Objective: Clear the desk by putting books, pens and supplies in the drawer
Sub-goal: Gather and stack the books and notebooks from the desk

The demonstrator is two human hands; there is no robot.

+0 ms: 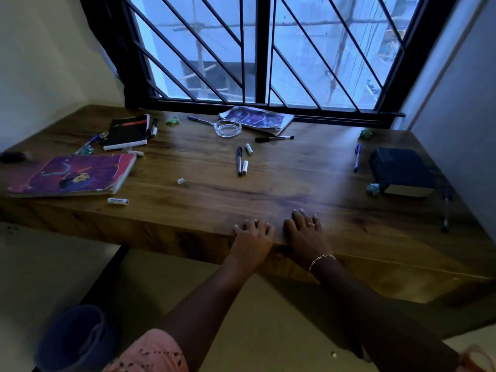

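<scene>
Both hands are resting side by side on the near edge of the bench point(268, 189), close to each other but not touching. The left hand point(252, 238) is lying palm-down with fingers spread and gripping nothing. The right hand point(304, 232), wearing a ring and a wrist chain, is lying flat the same way, fingers relaxed and empty.

The items are sitting scattered on the bench top, all well apart from the hands:
- A purple book point(72, 174) is lying flat at near left, with a black spiral notebook point(127, 132) lying farther back.
- A worn magazine point(257, 119) is lying at far centre under the window, with a glass ashtray point(227, 127) sitting just beside its left end.
- A black pen point(273, 138) is lying just near of the magazine.
- A second pen point(239, 159) is lying at centre, with a small white cylinder point(244, 167), possibly a battery, touching it.
- A blue pen point(357, 157) is lying at right, just left of a dark hardcover book point(402, 170).
- A crumpled green paper scrap point(373, 188) is sitting by the near-left corner of that book.

A blue bin point(72, 339) is standing on the floor at near left.
</scene>
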